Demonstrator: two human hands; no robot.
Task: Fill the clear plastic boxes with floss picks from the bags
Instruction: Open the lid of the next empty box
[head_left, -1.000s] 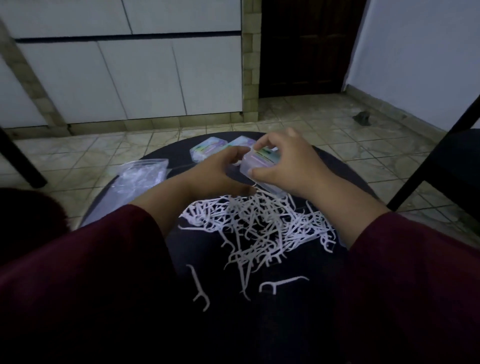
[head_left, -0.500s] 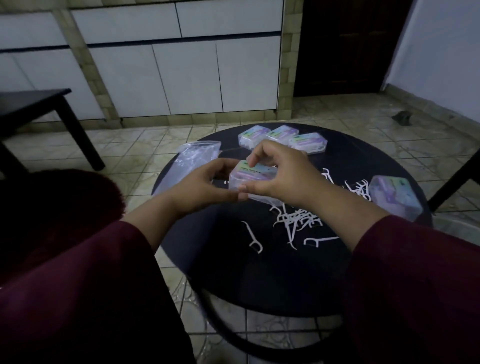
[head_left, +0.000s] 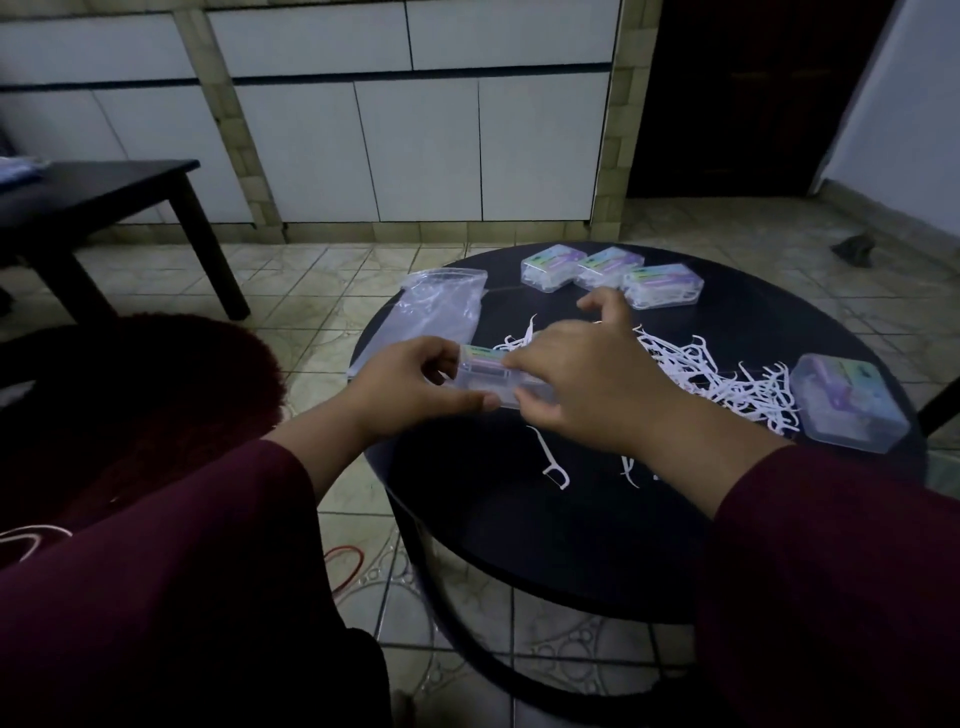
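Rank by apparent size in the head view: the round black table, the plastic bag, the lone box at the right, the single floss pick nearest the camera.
1. Round black table
2. Plastic bag; lone box looks similar, and it sits nearer, so unranked
3. Single floss pick

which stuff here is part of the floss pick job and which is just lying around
Job: held clear box, left hand, right hand, loose floss picks, plastic bag, three boxes at back, box at right.
Lying about: side table, red cord.
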